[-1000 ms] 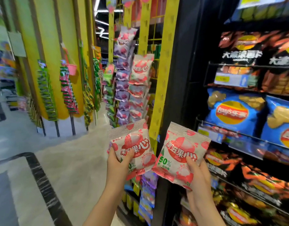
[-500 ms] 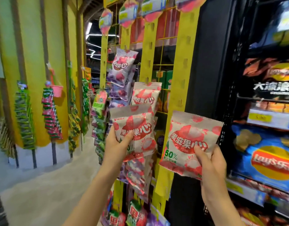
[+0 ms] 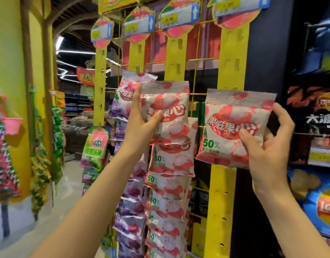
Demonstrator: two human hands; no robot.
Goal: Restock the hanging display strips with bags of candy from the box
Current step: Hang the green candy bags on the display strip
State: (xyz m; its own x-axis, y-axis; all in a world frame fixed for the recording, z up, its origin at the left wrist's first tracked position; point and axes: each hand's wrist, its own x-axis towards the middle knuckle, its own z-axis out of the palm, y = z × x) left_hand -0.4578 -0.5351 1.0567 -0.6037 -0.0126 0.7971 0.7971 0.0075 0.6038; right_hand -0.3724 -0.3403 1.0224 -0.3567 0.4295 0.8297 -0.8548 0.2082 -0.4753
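My left hand (image 3: 141, 121) grips a red-and-white candy bag (image 3: 167, 107) raised in front of the third yellow hanging strip (image 3: 176, 53), just above the column of matching red bags (image 3: 169, 183) hanging there. My right hand (image 3: 268, 146) holds a second red-and-white bag (image 3: 233, 127) by its lower right side, in front of the rightmost yellow strip (image 3: 233, 58), whose hooks above and below the bag are bare. Purple bags (image 3: 130, 192) fill the strip to the left. The box is out of view.
Price tags shaped like fruit (image 3: 179, 17) top each strip. A black shelf unit with crisp bags (image 3: 313, 192) stands on the right. On the left, a yellow pillar (image 3: 11, 71) carries more hanging snack strips (image 3: 4, 164). An aisle floor (image 3: 48, 211) opens at lower left.
Both hands have risen with their bags and the view has tilted upward and closer to the strips. The left bag now sits against the third strip, the right one before the bare strip.
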